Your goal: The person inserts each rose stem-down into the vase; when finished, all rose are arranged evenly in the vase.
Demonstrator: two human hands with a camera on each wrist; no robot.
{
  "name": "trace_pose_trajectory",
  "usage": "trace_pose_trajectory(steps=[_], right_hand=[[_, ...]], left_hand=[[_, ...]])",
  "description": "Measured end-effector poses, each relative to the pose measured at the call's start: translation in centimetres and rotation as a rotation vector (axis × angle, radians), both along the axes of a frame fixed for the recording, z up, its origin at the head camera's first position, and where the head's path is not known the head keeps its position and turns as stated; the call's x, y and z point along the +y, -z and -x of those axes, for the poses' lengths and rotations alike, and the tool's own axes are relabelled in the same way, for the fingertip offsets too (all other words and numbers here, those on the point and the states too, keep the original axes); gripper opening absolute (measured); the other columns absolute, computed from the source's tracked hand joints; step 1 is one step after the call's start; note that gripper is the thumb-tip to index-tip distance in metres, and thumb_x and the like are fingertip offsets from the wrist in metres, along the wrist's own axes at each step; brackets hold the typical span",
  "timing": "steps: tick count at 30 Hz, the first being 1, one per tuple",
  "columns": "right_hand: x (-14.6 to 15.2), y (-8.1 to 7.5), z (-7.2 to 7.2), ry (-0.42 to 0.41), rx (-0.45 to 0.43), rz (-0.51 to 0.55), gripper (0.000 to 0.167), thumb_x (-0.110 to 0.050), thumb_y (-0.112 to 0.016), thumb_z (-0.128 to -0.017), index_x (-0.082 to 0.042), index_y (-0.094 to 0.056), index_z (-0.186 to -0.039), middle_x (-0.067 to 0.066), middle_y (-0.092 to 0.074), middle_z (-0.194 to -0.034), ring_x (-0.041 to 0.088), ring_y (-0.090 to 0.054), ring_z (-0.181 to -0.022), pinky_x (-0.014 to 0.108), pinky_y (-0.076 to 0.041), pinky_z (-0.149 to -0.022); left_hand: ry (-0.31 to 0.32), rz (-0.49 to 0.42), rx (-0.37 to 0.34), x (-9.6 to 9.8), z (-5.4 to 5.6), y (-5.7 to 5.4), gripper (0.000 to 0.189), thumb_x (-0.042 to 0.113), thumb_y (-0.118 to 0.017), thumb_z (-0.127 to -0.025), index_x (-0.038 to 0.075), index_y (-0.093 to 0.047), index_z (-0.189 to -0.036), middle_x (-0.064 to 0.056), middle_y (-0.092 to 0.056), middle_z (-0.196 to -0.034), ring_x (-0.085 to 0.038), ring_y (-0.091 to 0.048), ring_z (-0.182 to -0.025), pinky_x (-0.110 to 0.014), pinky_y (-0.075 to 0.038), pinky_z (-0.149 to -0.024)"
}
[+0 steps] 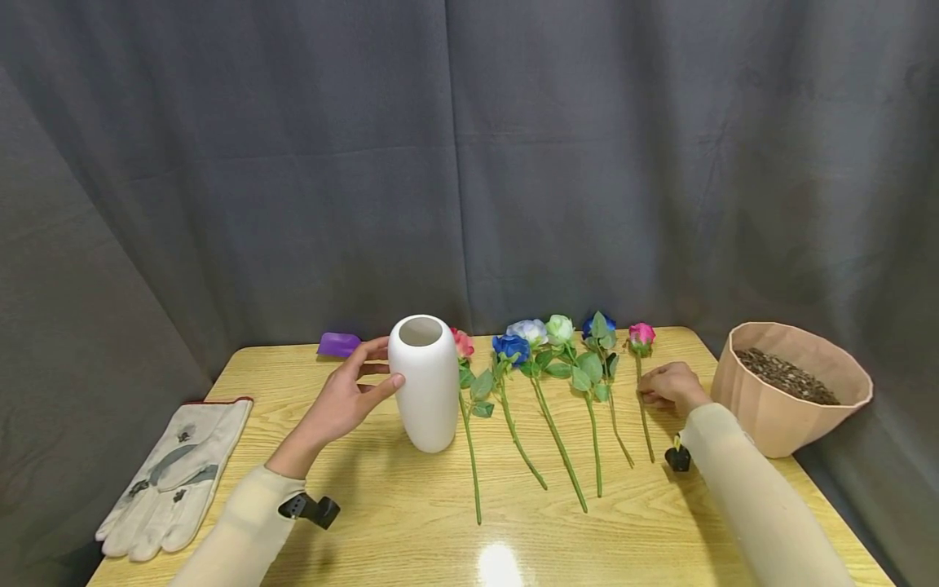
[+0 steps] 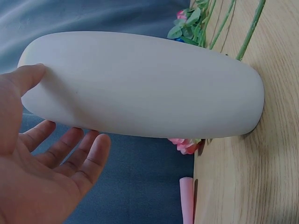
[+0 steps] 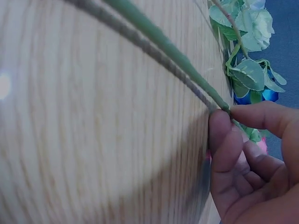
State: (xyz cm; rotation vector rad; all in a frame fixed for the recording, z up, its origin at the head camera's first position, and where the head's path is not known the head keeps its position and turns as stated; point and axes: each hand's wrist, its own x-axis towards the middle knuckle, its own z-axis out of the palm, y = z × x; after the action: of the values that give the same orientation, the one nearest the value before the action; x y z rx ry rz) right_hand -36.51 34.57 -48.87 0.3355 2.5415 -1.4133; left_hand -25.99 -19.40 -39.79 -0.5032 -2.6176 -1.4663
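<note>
A tall white vase (image 1: 429, 399) stands upright on the wooden table. My left hand (image 1: 348, 399) holds it near the rim, thumb on the near side; in the left wrist view the fingers (image 2: 96, 156) reach the opposite side of the vase. Over on the right, my right hand (image 1: 675, 386) pinches the stem of a bright pink rose (image 1: 641, 336) between thumb and finger. The right wrist view shows that green stem (image 3: 173, 53) close to the wood, its shadow beside it. Between the hands lie several long-stemmed roses, including a blue one (image 1: 511, 348) and a pale green one (image 1: 560, 328).
A peach planter (image 1: 756, 416) with dark soil stands at the right edge, close to my right forearm. White work gloves (image 1: 179, 473) lie at the left edge. A purple scoop (image 1: 338, 345) sits behind my left hand. A grey curtain (image 1: 455, 163) hangs behind the table.
</note>
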Motion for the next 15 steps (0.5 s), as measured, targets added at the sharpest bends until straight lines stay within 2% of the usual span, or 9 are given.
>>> trace_pose_trajectory(steps=[6,15], right_hand=[[-0.05,0.11,-0.12,-0.009,-0.021,0.007,0.032,-0.011,-0.064,-0.094,0.009,-0.062,-0.118,-0.001,-0.070,-0.071,0.007,-0.064,-0.063,0.026,-0.054,-0.057],[0.05,-0.09,-0.18,-0.018,-0.004,0.024,0.037,-0.014,-0.061,-0.096,0.010,-0.061,-0.124,-0.002,-0.072,-0.073,0.005,-0.065,-0.063,0.025,-0.049,-0.054]], left_hand=[[-0.010,0.010,-0.016,-0.07,-0.22,-0.11,0.065,0.044,-0.069,-0.093,0.025,-0.040,-0.149,-0.010,-0.055,-0.139,-0.032,-0.059,-0.125,-0.053,-0.052,-0.098],[-0.006,0.006,-0.010,-0.08,-0.10,-0.10,0.065,0.043,-0.069,-0.093,0.025,-0.039,-0.149,-0.010,-0.054,-0.140,-0.033,-0.059,-0.125,-0.053,-0.051,-0.099]])
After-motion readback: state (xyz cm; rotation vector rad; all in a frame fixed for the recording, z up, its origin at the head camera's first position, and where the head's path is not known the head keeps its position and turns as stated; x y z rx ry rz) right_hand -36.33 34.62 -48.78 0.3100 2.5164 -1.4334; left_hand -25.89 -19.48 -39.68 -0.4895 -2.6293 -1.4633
